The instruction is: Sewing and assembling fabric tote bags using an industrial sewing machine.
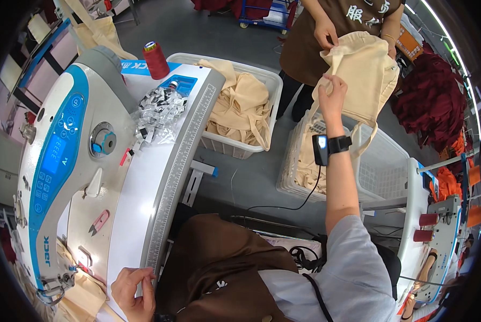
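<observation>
A cream cloth tote bag (361, 80) hangs at the upper right, its strap trailing down. My right hand (333, 95) reaches out to its left edge and is closed on the cloth there. A co-worker's hand (325, 33) grips the bag's upper left corner, and their other hand is partly hidden behind its right side. My left hand (135, 294) rests by the front edge of the sewing machine table (135, 214), fingers loosely curled with a gap by the thumb and nothing seen in them. Close by, more cream cloth (82, 295) lies under the sewing machine (63, 145).
White plastic baskets of cream bags (277, 88) (286, 172) stand beyond the table. On it are a red thread cone (156, 61), a plastic bag of labels (160, 110) and pink thread snips (99, 221). Dark red cloth (431, 99) is heaped at right. A cable (283, 207) runs from my wrist device.
</observation>
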The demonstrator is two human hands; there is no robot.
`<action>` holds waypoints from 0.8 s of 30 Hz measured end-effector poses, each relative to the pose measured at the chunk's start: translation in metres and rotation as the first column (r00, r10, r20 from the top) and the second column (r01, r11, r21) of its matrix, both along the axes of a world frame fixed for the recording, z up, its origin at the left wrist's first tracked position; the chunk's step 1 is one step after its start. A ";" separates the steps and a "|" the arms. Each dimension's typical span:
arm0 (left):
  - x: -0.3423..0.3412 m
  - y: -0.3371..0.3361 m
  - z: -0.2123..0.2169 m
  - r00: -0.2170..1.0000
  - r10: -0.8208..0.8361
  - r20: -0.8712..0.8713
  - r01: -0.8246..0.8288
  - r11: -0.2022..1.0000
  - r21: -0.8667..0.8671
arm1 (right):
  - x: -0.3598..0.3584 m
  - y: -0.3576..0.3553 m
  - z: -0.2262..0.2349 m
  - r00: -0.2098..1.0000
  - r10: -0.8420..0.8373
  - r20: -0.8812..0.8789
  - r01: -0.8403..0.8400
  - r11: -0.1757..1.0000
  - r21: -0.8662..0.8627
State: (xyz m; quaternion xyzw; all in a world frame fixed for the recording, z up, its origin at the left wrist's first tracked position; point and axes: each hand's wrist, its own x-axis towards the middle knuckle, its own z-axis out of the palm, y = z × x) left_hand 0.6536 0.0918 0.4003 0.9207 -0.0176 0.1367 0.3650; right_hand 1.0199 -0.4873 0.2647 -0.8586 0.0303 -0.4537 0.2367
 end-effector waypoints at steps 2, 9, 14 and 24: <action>0.007 0.000 -0.003 1.000 0.011 -0.021 -0.011 1.000 -0.001 | 0.027 -0.012 0.005 1.000 -0.015 0.006 0.015 1.000 -0.019; 0.033 -0.004 -0.012 1.000 0.005 -0.028 -0.005 1.000 0.012 | 0.062 0.014 0.041 0.946 0.279 0.166 -0.325 0.787 0.525; 0.050 -0.012 -0.012 0.998 -0.024 -0.063 0.025 0.999 0.020 | 0.045 0.036 0.064 0.906 0.313 0.284 -0.419 0.573 0.705; 0.080 -0.047 -0.002 0.986 -0.159 -0.049 0.160 0.987 0.011 | 0.070 -0.027 0.082 0.926 0.358 0.121 -0.312 0.541 0.781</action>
